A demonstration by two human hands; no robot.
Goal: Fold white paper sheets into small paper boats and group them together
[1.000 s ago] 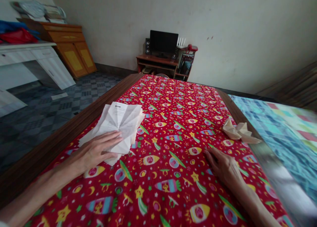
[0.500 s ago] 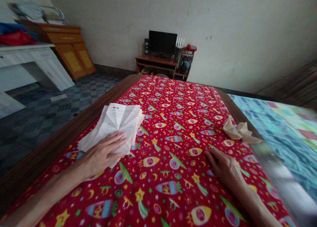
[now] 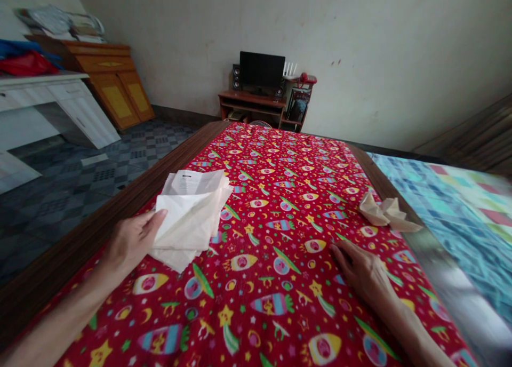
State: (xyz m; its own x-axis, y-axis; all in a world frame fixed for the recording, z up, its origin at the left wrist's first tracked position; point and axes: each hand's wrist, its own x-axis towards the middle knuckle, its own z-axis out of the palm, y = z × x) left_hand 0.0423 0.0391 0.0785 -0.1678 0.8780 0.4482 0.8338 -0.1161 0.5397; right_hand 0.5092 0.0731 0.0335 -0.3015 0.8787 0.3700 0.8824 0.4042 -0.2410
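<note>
A stack of creased white paper sheets (image 3: 192, 212) lies on the left part of a red patterned tablecloth (image 3: 280, 207). My left hand (image 3: 130, 241) grips the near left edge of the top sheet, thumb on top, and lifts it off the stack. My right hand (image 3: 360, 271) rests palm down on the cloth at the right, fingers loosely spread, with nothing in it. Two folded beige paper figures (image 3: 386, 212) sit beyond my right hand near the table's right edge.
The wooden table edge (image 3: 120, 207) runs along the left, with tiled floor beyond it. A blue patterned bed cover (image 3: 452, 212) lies at the right. A desk with a monitor (image 3: 262, 71) stands at the far wall, and an orange cabinet (image 3: 116, 87) at the left.
My left hand, which lay flat on the paper stack, has slid to its near left edge and taken hold of the top sheet, lifting it. My right hand has not moved.
</note>
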